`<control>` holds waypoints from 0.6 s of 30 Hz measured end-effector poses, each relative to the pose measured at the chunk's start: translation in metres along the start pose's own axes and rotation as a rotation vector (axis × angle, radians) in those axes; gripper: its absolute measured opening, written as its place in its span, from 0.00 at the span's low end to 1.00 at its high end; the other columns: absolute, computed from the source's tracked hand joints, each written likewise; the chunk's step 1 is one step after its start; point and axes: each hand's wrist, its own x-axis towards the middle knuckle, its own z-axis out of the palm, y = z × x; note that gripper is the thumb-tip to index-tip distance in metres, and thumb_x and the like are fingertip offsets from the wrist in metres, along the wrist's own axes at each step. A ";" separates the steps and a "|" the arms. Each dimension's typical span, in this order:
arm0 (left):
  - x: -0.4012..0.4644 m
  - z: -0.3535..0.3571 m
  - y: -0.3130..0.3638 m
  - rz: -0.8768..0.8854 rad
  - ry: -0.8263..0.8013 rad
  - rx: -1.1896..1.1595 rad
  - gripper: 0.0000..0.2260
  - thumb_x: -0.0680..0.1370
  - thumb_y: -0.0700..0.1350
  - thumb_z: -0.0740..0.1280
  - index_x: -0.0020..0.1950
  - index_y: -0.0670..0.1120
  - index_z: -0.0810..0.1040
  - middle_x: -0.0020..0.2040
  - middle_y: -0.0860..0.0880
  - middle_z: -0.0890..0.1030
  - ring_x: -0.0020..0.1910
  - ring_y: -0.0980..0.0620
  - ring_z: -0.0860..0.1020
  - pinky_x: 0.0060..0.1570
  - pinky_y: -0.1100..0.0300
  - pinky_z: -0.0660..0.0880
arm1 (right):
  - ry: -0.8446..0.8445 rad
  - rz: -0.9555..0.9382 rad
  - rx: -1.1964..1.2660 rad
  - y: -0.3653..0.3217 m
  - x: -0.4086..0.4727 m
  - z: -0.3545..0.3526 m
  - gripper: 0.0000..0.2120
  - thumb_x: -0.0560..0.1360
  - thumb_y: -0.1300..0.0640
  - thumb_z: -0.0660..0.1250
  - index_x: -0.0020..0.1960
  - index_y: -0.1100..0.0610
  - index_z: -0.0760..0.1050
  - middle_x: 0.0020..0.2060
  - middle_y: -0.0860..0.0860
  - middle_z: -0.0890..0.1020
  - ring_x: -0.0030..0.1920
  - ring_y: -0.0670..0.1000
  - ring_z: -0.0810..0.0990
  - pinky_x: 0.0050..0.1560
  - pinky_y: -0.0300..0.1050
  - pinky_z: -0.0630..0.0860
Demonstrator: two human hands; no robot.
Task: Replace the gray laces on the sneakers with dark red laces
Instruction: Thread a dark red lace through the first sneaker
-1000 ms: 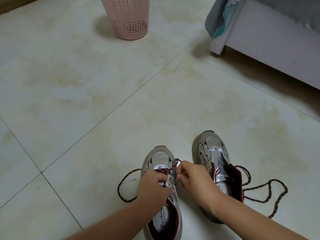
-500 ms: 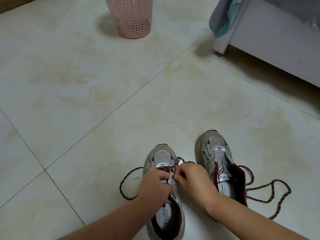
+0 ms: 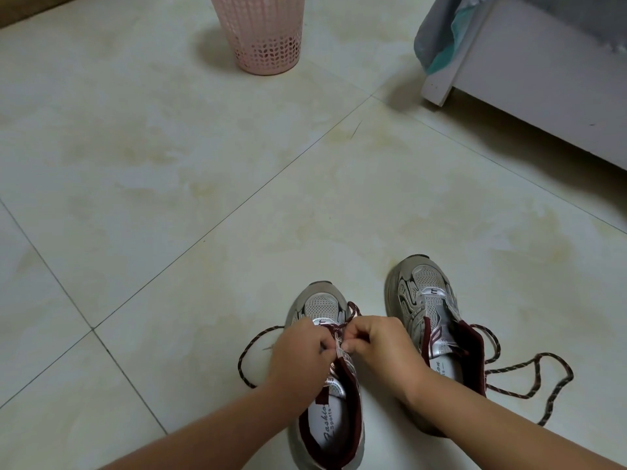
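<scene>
Dark red speckled cord lace (image 3: 334, 329) is going into the left-hand gray mesh sneaker (image 3: 327, 378), and both hands are parked right over its lowest eyelets. Left hand (image 3: 300, 356) is curled down on the eyelet edge, looks like it's pinching the lace, though the fingertips are tucked under so I can't swear to it. Right hand (image 3: 381, 349) is clenched in a pinch on the lace end just beside the same eyelets. My guess is one hand steadies while the other feeds, since only the bottom rows look threaded.

Slack from that lace loops out on the tile to the left of this sneaker, probably just left loose so it pulls through freely.

Second gray mesh sneaker (image 3: 427, 320) sits just right of it, toe pointing the same way, with its own dark red lace (image 3: 529, 374) trailing off its right side, mostly unthreaded.

Count: two sneakers, two red laces, zero gray laces in view. One pink perforated plastic bin (image 3: 259, 32) far beyond the sneaker's toe, one white furniture panel (image 3: 543, 83) off to the far right.
</scene>
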 end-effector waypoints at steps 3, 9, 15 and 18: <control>0.002 0.000 -0.003 0.012 -0.046 -0.053 0.11 0.72 0.42 0.67 0.31 0.51 0.71 0.34 0.56 0.67 0.34 0.60 0.67 0.39 0.63 0.63 | 0.124 -0.038 -0.108 0.001 -0.008 0.001 0.11 0.72 0.55 0.69 0.36 0.48 0.68 0.37 0.44 0.72 0.44 0.47 0.70 0.47 0.40 0.67; 0.007 -0.007 -0.015 0.051 -0.169 -0.101 0.17 0.73 0.38 0.66 0.30 0.52 0.64 0.34 0.55 0.67 0.33 0.60 0.65 0.35 0.69 0.62 | -0.064 0.107 -0.287 -0.020 -0.039 0.004 0.14 0.72 0.39 0.63 0.44 0.49 0.67 0.44 0.48 0.79 0.48 0.53 0.78 0.44 0.44 0.70; 0.008 -0.045 -0.021 -0.099 -0.401 -0.554 0.10 0.74 0.32 0.63 0.35 0.43 0.69 0.37 0.50 0.73 0.33 0.65 0.74 0.44 0.65 0.77 | -0.082 0.248 -0.264 -0.011 -0.039 0.017 0.10 0.75 0.51 0.60 0.51 0.54 0.62 0.55 0.55 0.78 0.57 0.58 0.76 0.51 0.45 0.71; 0.014 -0.075 -0.026 -0.126 -0.469 -0.956 0.05 0.70 0.38 0.65 0.36 0.43 0.70 0.50 0.45 0.81 0.49 0.57 0.80 0.50 0.62 0.78 | -0.078 0.276 -0.238 -0.009 -0.038 0.017 0.09 0.74 0.52 0.60 0.49 0.53 0.62 0.54 0.55 0.79 0.57 0.58 0.76 0.50 0.44 0.71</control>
